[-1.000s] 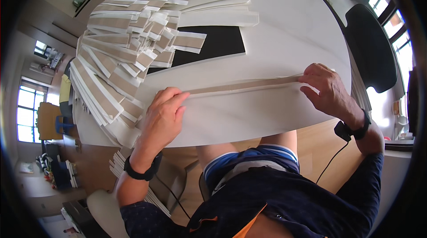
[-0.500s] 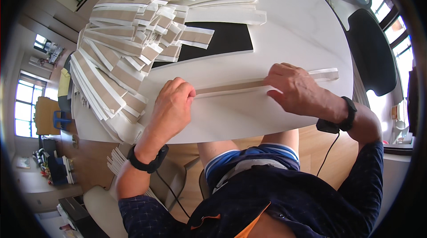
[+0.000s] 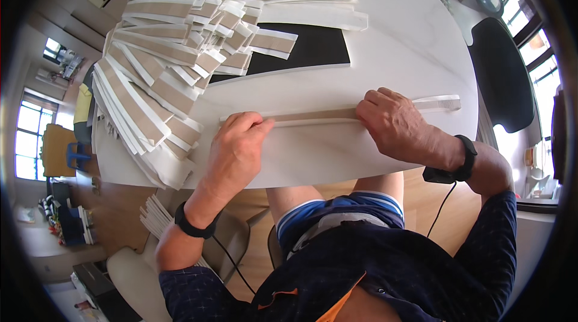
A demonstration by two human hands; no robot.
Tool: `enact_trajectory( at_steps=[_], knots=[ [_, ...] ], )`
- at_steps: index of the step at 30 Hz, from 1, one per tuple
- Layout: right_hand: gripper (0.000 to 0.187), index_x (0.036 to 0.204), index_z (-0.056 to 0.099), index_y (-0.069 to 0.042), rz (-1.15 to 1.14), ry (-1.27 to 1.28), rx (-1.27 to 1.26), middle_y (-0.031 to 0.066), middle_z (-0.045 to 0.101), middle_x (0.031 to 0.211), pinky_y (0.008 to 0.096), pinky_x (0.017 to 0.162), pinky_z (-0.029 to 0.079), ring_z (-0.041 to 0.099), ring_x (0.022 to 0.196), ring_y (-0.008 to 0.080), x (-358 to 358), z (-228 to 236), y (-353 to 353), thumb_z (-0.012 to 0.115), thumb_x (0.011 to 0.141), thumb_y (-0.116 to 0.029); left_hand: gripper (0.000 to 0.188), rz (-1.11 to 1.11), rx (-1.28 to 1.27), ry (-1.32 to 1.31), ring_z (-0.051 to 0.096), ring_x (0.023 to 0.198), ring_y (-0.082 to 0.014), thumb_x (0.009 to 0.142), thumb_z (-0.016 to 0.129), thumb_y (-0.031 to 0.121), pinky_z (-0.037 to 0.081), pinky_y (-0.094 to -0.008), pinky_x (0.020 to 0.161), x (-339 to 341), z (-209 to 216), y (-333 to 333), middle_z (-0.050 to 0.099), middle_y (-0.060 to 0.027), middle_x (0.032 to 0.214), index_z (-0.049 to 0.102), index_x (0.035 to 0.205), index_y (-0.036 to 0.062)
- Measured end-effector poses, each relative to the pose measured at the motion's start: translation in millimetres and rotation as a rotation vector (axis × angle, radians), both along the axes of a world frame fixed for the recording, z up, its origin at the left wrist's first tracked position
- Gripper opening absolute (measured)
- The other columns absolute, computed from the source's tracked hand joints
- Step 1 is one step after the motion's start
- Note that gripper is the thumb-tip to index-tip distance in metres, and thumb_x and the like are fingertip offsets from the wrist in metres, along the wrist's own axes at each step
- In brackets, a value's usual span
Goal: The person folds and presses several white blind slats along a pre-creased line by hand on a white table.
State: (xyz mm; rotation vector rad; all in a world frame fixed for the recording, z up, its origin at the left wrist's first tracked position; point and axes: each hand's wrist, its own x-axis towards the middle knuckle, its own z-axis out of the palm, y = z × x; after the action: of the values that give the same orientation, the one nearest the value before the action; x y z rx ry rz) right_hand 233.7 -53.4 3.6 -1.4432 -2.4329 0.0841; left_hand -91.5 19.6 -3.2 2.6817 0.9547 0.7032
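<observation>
A long white strip with a beige band down its middle [image 3: 319, 116] lies crosswise on the white table in front of me. Near its left end, my left hand [image 3: 238, 144] pinches it between thumb and curled fingers. Further right, my right hand [image 3: 388, 118] has its fingers bent down onto the strip, gripping its edge. The strip's right end sticks out beyond that hand, pale and slightly curled. Parts of the strip under both hands are hidden.
A big fanned heap of similar beige-and-white strips [image 3: 162, 51] covers the table's left side. Plain white strips [image 3: 319, 9] lie behind it. A black flat sheet [image 3: 319, 48] is partly under the heap. A dark chair back [image 3: 501, 75] stands beyond the right edge of the white table [image 3: 415, 33].
My left hand has shifted slightly along the strip, its fingers now stretched more toward the right. My right hand's thumb and fingers have closed down onto the strip.
</observation>
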Motion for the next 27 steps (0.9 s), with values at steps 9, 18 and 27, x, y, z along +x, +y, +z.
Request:
enact_trajectory(
  at_steps=[9,18,27],
  knots=[
    [0.008,0.091,0.063,0.000,-0.061,0.050,-0.024,0.0170,0.062,0.091,0.0464,0.079,0.053,0.063,0.087,0.0366,-30,-6,13,0.070,0.090,-0.004,0.012,0.063,0.014,-0.029,0.067,0.097,-0.0356,0.087,0.065,-0.004,0.055,-0.0464,0.086,12,-1,2,0.069,-0.0128,0.100,0.072,0.097,0.0003],
    [0.007,0.093,0.064,0.000,0.056,-0.028,0.085,0.0175,0.063,0.092,0.0450,0.082,0.054,0.062,0.084,0.0369,-29,-7,4,0.067,0.086,0.001,0.015,0.087,0.030,0.110,0.062,0.102,-0.0364,0.089,0.063,-0.002,0.052,-0.0476,0.090,8,-10,-3,0.063,-0.0139,0.108,0.065,0.103,0.0033],
    [0.010,0.093,0.064,-0.001,-0.024,0.016,-0.045,0.0174,0.064,0.090,0.0460,0.084,0.054,0.062,0.086,0.0369,-44,-13,22,0.069,0.084,-0.002,0.026,0.112,0.052,0.034,0.066,0.097,-0.0340,0.085,0.063,-0.001,0.054,-0.0451,0.087,18,-8,-9,0.065,-0.0109,0.099,0.077,0.107,0.0015]
  ],
)
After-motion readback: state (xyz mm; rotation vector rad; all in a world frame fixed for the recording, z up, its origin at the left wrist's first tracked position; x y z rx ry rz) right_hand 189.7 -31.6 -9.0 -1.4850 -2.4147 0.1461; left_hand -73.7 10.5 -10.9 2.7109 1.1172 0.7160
